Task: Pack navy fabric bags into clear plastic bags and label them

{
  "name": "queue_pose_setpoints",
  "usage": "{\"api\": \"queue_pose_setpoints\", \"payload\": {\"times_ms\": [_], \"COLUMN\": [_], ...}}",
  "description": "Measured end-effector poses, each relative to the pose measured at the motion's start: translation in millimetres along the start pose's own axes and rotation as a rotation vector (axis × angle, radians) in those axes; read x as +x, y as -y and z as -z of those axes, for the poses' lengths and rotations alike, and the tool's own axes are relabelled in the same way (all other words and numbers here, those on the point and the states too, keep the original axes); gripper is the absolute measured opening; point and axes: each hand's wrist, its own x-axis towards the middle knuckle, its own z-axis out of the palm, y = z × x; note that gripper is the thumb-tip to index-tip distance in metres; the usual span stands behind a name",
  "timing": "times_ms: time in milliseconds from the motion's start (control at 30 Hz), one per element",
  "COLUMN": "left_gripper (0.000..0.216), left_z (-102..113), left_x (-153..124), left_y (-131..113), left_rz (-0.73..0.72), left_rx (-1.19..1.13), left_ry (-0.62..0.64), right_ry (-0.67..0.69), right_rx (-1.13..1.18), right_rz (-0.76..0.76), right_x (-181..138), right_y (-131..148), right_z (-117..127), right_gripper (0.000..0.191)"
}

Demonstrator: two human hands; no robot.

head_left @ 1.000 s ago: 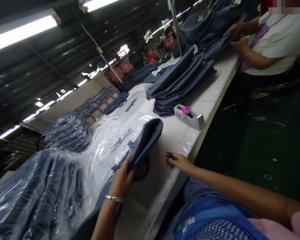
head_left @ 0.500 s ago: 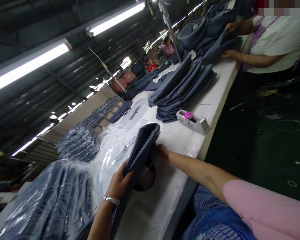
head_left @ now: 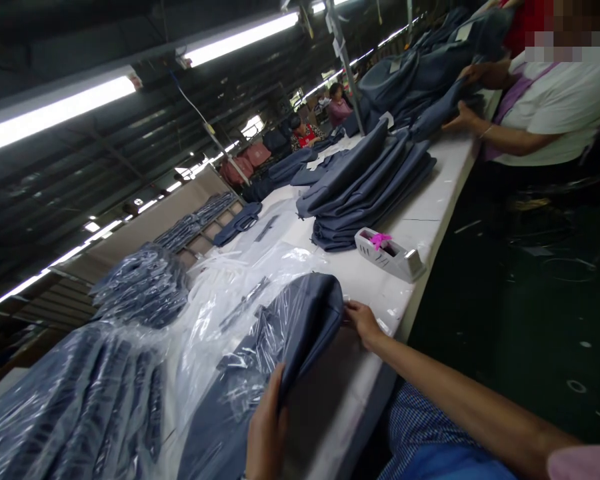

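A folded dark blue fabric bag (head_left: 305, 320) lies tilted on the white table (head_left: 430, 220), its upper side partly under a clear plastic bag (head_left: 240, 300). My left hand (head_left: 267, 427) grips the bag's near edge from below, fingers closed on it. My right hand (head_left: 363, 320) touches the bag's far right corner, fingers pinched at the plastic's edge there.
A grey tape dispenser (head_left: 390, 253) with pink tape sits by the table edge. A stack of blue bags (head_left: 370, 180) lies beyond it. Packed bags in plastic (head_left: 80, 400) pile up at the left. Another person (head_left: 545, 107) handles bags at the far right.
The bag has dropped lower and now lies partly covered by clear plastic. My left hand slid down toward me. My right hand went from the table edge to the bag's far corner.
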Motion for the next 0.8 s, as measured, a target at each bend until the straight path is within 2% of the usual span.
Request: {"api": "queue_pose_setpoints", "payload": {"times_ms": [67, 167, 267, 333, 400, 500, 567, 600, 733, 800], "left_gripper": [0.076, 0.085, 0.090, 0.092, 0.090, 0.083, 0.081, 0.080, 0.077, 0.077], "left_z": [-17, -35, -41, -41, -41, -44, -50, -53, -65, -70], "left_x": [-18, -34, -35, -32, -28, -19, -14, -11, -2, 1], "left_y": [4, 8, 9, 8, 4, -2, -8, -11, -31, -43], "left_rz": [-0.023, -0.022, -0.016, -0.008, 0.004, 0.018, 0.022, 0.022, 0.050, 0.081], "left_rx": [0.011, 0.019, 0.020, 0.019, 0.025, 0.047, 0.044, 0.037, -0.010, -0.033], "left_ry": [-0.010, -0.047, -0.070, -0.093, -0.121, -0.162, -0.196, -0.217, -0.267, -0.251], "right_ry": [-0.062, -0.115, -0.106, -0.101, -0.075, 0.085, 0.208, 0.228, 0.213, 0.374], "right_rx": [-0.070, -0.174, -0.241, -0.264, -0.296, -0.372, -0.344, -0.287, -0.044, -0.029], "right_rz": [-0.003, 0.052, 0.146, 0.201, 0.241, 0.233, 0.119, 0.037, -0.362, -0.579], "right_x": [18, 47, 51, 31, -5, -69, -105, -119, -145, -152], "right_y": [3, 14, 27, 32, 32, 19, 5, -3, -20, -20], "right_z": [14, 21, 21, 21, 23, 27, 30, 32, 36, 31], "right_gripper": [0.029, 0.024, 0.027, 0.033, 0.034, 0.029, 0.030, 0.032, 0.042, 0.042]}}
